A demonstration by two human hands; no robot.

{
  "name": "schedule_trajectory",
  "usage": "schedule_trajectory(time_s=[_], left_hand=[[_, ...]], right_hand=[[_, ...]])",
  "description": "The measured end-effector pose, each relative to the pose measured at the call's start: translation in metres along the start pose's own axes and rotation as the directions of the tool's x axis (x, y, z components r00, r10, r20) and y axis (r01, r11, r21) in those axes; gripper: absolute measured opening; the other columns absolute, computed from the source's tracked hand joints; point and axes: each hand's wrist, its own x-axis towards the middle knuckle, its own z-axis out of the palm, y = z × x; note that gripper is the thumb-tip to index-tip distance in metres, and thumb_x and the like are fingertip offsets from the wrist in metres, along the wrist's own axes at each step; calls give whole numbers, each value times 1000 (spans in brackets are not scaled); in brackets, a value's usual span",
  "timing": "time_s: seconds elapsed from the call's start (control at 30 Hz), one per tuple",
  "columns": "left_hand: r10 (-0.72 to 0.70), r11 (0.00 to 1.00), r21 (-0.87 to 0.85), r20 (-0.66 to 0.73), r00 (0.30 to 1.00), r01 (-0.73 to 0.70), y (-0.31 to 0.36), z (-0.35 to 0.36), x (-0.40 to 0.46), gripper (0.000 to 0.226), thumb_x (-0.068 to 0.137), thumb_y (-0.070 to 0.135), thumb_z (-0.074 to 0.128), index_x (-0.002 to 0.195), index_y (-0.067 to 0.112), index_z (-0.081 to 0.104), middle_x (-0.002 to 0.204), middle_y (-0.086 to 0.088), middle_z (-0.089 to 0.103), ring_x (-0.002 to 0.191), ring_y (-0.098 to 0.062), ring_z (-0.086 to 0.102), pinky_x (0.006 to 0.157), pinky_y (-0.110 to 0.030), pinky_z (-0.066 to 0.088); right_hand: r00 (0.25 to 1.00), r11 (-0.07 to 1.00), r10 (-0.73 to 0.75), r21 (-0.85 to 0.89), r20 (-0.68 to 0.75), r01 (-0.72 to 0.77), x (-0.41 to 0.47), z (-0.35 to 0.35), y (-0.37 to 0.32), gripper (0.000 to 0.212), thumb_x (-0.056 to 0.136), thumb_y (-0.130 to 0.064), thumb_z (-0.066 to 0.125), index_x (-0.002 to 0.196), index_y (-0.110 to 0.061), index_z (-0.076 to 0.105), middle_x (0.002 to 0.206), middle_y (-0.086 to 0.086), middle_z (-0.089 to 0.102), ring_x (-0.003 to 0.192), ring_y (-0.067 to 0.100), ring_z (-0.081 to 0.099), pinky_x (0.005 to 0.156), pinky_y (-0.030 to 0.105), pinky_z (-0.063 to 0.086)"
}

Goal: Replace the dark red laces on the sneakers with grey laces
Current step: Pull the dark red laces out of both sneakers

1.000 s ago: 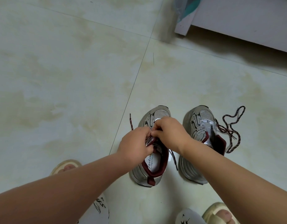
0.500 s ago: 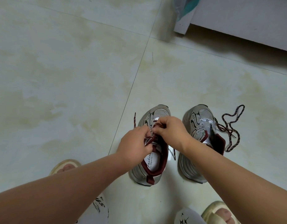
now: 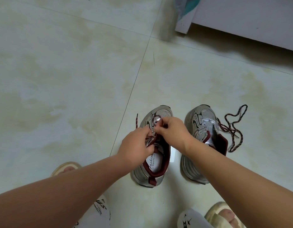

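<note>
Over the grey mesh sneaker with the dark red lining (image 3: 156,155), the one standing left of its unlaced twin (image 3: 202,129), I have both hands busy. My left hand (image 3: 136,143) pinches the dark red speckled lace (image 3: 150,139) where it crosses the middle eyelets, fingers curled tight round it. My right hand (image 3: 171,129) is nearer the toe, fingertips closed on a loop of the same lace; one free end (image 3: 136,120) sticks up just left of this sneaker.

To do this step well, I judge I should pull each crossing straight up out of its eyelet, row by row toward the toe, while the left hand steadies the upper so the shoe does not tip.

Right of the twin sneaker lies the removed dark red lace (image 3: 233,129), coiled loosely on the pale tiled floor (image 3: 76,79). I see no grey laces. Open tile spreads left of and beyond the sneakers; a white furniture edge (image 3: 241,30) sits well beyond, and my beige slippers (image 3: 224,214) bound the near side.
</note>
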Motion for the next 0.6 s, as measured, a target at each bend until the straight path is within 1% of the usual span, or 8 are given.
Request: schedule_trajectory(time_s=[0.1,0.17,0.23,0.3,0.37,0.43,0.5,0.6], left_hand=[[4,1000,-16,7,1000,-4,0,-1,-1,23,78,24,65,86,25,43,90,3,55,81,-17,50,66,-27,35],[8,1000,-21,10,1000,-8,0,-1,-1,23,78,25,66,87,25,44,90,3,56,81,-17,50,66,-26,34],[-5,999,-38,7,1000,5,0,-1,0,24,77,24,67,86,24,45,88,4,54,79,-16,49,65,-26,34],[-27,998,-58,-2,1000,27,-2,0,1,23,75,23,68,84,22,47,82,6,52,75,-15,48,64,-26,34],[-40,997,-63,-1,999,40,-2,1,2,21,75,23,68,83,21,48,75,8,48,71,-15,48,62,-26,35],[-45,997,-64,3,999,45,-2,1,2,20,75,23,67,83,21,49,71,9,47,69,-15,48,62,-27,37],[-40,997,-65,-3,999,40,-1,2,1,19,75,22,66,85,19,50,69,9,46,68,-14,46,61,-27,36],[-33,995,-94,-1,999,33,-2,2,0,18,76,20,66,81,19,49,68,8,46,65,-14,45,62,-30,37]], right_hand=[[975,919,163,383,-149,-95,3,-11,-7,17,95,-9,46,81,-6,55,74,5,61,67,16,53,75,37,48],[954,878,189,476,-233,-58,5,-18,-7,21,96,-7,42,77,-9,51,70,3,61,64,17,52,74,37,47],[969,943,108,332,-223,-29,2,-19,-7,16,94,-10,47,78,-10,51,73,5,60,68,18,51,73,36,44],[998,999,-1,42,-70,4,-3,-14,-5,9,88,-16,58,84,-8,58,76,3,59,71,16,51,74,33,45],[997,973,-36,-225,68,51,-6,-6,-3,12,84,-22,63,86,-10,64,76,1,60,75,17,54,74,31,45],[995,919,-43,-386,92,75,-3,-3,-5,12,86,-23,61,82,-12,63,76,3,59,77,21,54,68,28,41],[997,903,-67,-422,45,80,0,-4,-8,13,89,-18,57,76,-17,57,76,2,55,78,21,51,67,27,38],[980,995,-12,-101,-197,-8,1,-12,-8,21,89,0,47,82,-15,60,84,3,60,83,20,54,74,29,45]])
